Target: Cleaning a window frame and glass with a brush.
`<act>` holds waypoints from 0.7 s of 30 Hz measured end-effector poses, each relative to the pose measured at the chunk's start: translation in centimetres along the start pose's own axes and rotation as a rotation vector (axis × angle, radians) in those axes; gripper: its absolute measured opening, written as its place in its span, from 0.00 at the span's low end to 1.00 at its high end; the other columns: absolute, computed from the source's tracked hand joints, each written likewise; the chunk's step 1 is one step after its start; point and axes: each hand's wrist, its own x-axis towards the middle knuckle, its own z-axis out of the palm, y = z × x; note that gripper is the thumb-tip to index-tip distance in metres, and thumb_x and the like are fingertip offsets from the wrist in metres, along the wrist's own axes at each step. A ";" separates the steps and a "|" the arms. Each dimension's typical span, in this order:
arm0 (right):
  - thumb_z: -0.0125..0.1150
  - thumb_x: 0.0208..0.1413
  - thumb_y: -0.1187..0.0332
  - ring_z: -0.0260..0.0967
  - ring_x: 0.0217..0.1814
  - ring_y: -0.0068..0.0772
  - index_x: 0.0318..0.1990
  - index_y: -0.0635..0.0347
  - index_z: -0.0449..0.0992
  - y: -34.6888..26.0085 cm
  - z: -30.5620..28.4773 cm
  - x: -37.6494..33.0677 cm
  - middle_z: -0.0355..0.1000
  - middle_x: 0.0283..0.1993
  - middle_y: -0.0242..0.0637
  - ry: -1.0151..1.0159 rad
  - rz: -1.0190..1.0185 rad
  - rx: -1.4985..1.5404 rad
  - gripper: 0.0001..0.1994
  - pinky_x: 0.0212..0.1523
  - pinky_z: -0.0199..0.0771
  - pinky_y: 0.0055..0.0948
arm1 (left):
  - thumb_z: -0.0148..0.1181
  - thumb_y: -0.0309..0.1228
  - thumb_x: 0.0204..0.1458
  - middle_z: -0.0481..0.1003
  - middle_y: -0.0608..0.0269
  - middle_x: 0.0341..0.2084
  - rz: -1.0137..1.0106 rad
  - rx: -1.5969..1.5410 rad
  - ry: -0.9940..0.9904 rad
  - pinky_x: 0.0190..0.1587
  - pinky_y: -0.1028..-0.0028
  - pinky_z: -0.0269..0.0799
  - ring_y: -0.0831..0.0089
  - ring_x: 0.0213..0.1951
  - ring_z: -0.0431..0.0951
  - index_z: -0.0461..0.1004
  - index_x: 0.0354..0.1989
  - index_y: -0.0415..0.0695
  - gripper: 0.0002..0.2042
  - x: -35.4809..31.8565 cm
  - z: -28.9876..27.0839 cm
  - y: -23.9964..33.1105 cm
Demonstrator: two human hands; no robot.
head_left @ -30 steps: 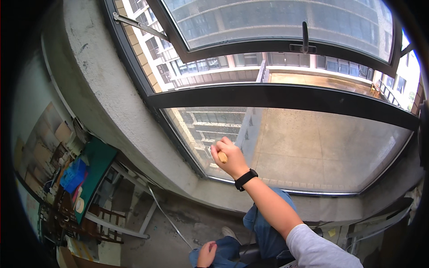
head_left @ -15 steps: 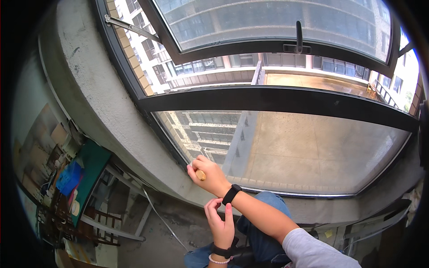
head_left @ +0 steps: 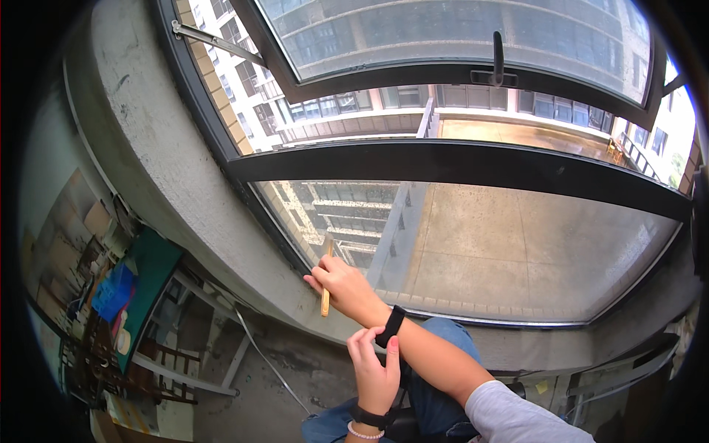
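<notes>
My right hand (head_left: pixel 344 286), reaching across from the right, is closed around a slim wooden-handled tool (head_left: pixel 325 301). The handle's pale end points down below my fist. Its upper part rises past my fingers in front of the lower window pane (head_left: pixel 473 244), near the pane's left corner; what kind of tip it has is hard to make out. A black band (head_left: pixel 391 326) circles my right wrist. My left hand (head_left: pixel 375 373) is just below that wrist, fingers loosely bent and thumb apart, close to the band; whether they touch cannot be told.
A dark frame bar (head_left: pixel 458 160) crosses above the lower pane, and a tilted-out sash with a handle (head_left: pixel 498 59) hangs over it. Rough concrete wall (head_left: pixel 159 140) borders the window on the left. Beyond it stands a green table (head_left: pixel 151 269) with a blue container (head_left: pixel 113 292).
The tool has swung in my right hand, from its handle end facing me to hanging more upright. My left hand has moved slightly right and up along with the wrist.
</notes>
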 end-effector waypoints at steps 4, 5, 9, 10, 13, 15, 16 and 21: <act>0.57 0.52 0.66 0.65 0.30 0.42 0.25 0.65 0.67 -0.1 -0.3 0.2 0.62 0.29 0.42 0.146 0.043 0.047 0.11 0.27 0.68 0.36 | 0.57 0.30 0.50 0.61 0.50 0.42 0.043 0.009 0.000 0.50 0.67 0.58 0.58 0.45 0.63 0.64 0.45 0.37 0.16 -1.0 0.4 0.3; 0.58 0.52 0.65 0.66 0.30 0.39 0.27 0.66 0.68 0.3 0.1 0.0 0.63 0.29 0.41 0.204 0.147 0.158 0.12 0.26 0.69 0.33 | 0.57 0.30 0.50 0.61 0.51 0.42 0.048 0.013 0.009 0.50 0.67 0.59 0.58 0.45 0.63 0.64 0.45 0.37 0.17 -1.0 0.4 0.5; 0.55 0.53 0.66 0.68 0.33 0.28 0.28 0.68 0.70 0.8 0.5 -0.2 0.65 0.34 0.39 0.265 0.757 1.150 0.11 0.33 0.74 0.25 | 0.58 0.29 0.48 0.61 0.51 0.42 0.069 -0.027 0.045 0.49 0.67 0.60 0.60 0.45 0.64 0.64 0.45 0.37 0.17 -1.0 0.5 0.4; 0.54 0.53 0.69 0.69 0.36 0.29 0.26 0.68 0.70 0.7 0.4 -0.1 0.65 0.38 0.39 0.306 0.903 1.455 0.10 0.40 0.79 0.28 | 0.58 0.29 0.48 0.61 0.50 0.43 0.069 -0.036 0.043 0.49 0.68 0.60 0.60 0.45 0.64 0.64 0.45 0.37 0.17 -1.1 0.5 0.2; 0.54 0.50 0.69 0.69 0.35 0.36 0.29 0.65 0.71 -0.2 -0.6 0.0 0.65 0.40 0.43 0.304 0.308 0.735 0.07 0.35 0.73 0.27 | 0.58 0.28 0.48 0.65 0.53 0.39 0.053 -0.151 0.027 0.48 0.70 0.61 0.63 0.42 0.66 0.65 0.42 0.37 0.14 -0.7 -0.5 -0.7; 0.57 0.45 0.71 0.68 0.35 0.46 0.30 0.61 0.70 -1.6 -2.7 0.2 0.63 0.40 0.47 0.174 0.012 0.266 0.06 0.34 0.70 0.33 | 0.56 0.29 0.50 0.69 0.59 0.31 0.013 -0.190 0.028 0.46 0.72 0.63 0.66 0.37 0.69 0.67 0.39 0.36 0.11 0.2 -1.9 -1.7; 0.57 0.44 0.73 0.68 0.35 0.44 0.31 0.62 0.71 -1.8 -3.5 0.2 0.64 0.40 0.45 0.166 -0.080 0.138 0.06 0.35 0.70 0.32 | 0.53 0.28 0.52 0.69 0.61 0.30 -0.037 -0.235 0.060 0.43 0.75 0.63 0.70 0.36 0.69 0.67 0.37 0.37 0.09 0.7 -2.5 -2.2; 0.58 0.43 0.77 0.69 0.30 0.38 0.25 0.64 0.73 -2.7 -7.3 0.7 0.69 0.33 0.41 0.319 0.021 0.108 0.01 0.30 0.70 0.28 | 0.41 0.36 0.58 0.67 0.66 0.23 -0.358 -0.919 0.035 0.33 0.77 0.64 0.77 0.26 0.67 0.67 0.33 0.41 0.11 5.2 -7.1 -2.2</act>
